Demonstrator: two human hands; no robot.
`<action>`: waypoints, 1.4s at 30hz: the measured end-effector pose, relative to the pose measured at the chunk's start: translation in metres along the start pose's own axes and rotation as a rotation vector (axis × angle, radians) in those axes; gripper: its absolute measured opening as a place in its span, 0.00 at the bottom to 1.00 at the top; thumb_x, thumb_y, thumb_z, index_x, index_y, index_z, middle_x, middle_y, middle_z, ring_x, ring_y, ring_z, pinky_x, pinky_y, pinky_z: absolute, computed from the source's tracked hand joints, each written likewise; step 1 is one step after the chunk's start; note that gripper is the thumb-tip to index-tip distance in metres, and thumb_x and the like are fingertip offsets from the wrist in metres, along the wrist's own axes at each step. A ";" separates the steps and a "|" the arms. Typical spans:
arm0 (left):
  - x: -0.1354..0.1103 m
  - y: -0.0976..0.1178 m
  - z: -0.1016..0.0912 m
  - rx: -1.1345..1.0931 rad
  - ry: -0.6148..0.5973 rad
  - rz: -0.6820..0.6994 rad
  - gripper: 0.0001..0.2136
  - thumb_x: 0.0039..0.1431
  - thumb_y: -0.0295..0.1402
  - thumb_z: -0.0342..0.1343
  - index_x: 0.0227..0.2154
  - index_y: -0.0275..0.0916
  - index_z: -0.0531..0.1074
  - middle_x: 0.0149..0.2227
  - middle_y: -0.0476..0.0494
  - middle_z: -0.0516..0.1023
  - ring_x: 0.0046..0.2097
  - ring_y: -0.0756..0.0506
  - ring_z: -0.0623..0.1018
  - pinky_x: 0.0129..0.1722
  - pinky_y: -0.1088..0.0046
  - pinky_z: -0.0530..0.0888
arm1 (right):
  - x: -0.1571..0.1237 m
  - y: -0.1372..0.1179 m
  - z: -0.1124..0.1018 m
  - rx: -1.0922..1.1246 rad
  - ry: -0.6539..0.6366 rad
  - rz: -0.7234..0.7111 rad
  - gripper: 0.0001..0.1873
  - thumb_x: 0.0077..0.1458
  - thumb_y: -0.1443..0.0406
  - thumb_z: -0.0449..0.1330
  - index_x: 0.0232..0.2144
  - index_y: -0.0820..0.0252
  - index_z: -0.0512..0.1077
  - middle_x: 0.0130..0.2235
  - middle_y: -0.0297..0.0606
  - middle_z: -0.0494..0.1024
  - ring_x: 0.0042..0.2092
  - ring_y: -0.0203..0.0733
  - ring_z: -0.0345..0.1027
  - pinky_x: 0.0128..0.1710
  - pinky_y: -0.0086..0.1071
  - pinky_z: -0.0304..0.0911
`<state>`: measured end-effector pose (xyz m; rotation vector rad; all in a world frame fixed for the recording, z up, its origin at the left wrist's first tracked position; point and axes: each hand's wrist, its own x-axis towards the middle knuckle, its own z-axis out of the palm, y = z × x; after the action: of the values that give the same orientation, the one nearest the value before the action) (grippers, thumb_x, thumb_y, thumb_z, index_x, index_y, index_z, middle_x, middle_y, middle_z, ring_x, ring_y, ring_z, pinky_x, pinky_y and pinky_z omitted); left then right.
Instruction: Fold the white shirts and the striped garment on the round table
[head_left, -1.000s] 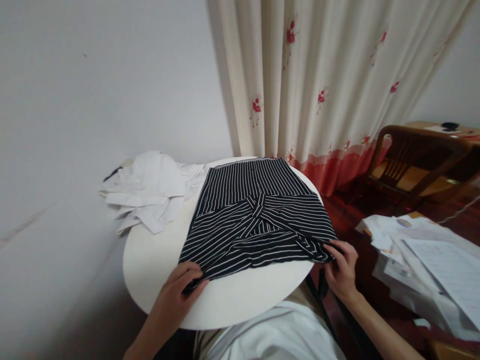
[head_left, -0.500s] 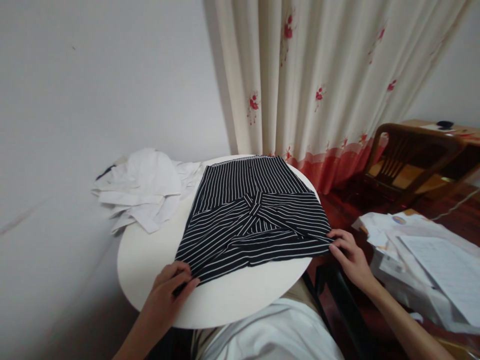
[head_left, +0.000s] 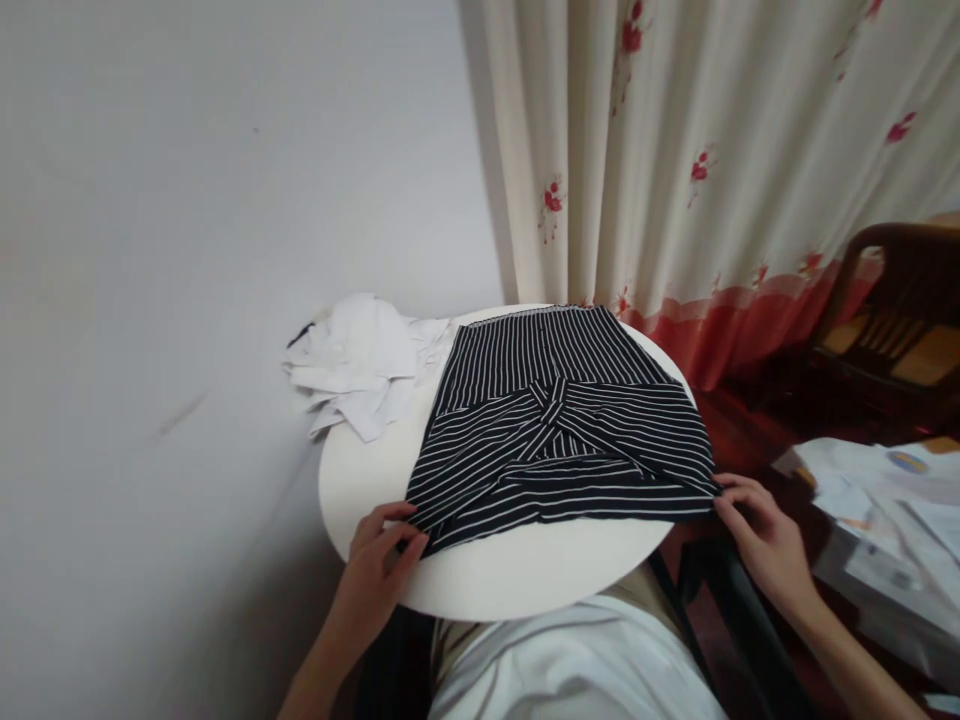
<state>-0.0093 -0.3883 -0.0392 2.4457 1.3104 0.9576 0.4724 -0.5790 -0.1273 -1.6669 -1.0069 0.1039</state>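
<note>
Right hand (head_left: 769,545) has shifted outward; it and left hand (head_left: 376,560), well apart, pinch the striped garment (head_left: 555,425).

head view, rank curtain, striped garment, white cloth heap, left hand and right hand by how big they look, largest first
1. Curtain
2. Striped garment
3. White cloth heap
Smallest: left hand and right hand, too alike to rank.
</note>
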 end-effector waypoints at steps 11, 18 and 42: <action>0.039 0.083 0.015 -0.037 -0.105 0.300 0.18 0.72 0.31 0.40 0.58 0.42 0.69 0.62 0.42 0.72 0.65 0.44 0.68 0.65 0.59 0.65 | 0.010 -0.105 0.030 -0.101 0.160 -0.346 0.11 0.63 0.63 0.54 0.45 0.56 0.73 0.53 0.46 0.73 0.57 0.53 0.67 0.60 0.54 0.59; 0.052 0.120 0.080 0.203 -0.411 0.568 0.30 0.71 0.44 0.46 0.71 0.43 0.46 0.72 0.40 0.51 0.72 0.39 0.51 0.69 0.46 0.54 | 0.003 -0.156 0.098 -0.451 -0.347 -0.551 0.28 0.67 0.66 0.48 0.68 0.62 0.57 0.69 0.47 0.59 0.71 0.53 0.45 0.68 0.57 0.44; 0.001 0.004 0.001 0.172 -0.180 0.227 0.20 0.60 0.39 0.61 0.54 0.44 0.69 0.59 0.40 0.70 0.62 0.37 0.69 0.62 0.55 0.68 | -0.005 -0.023 0.004 0.046 0.254 0.152 0.22 0.60 0.52 0.57 0.52 0.56 0.72 0.50 0.43 0.76 0.50 0.49 0.72 0.52 0.47 0.68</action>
<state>-0.0049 -0.3895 -0.0376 2.7842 1.1161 0.6740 0.4545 -0.5793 -0.1113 -1.6647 -0.6824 0.0146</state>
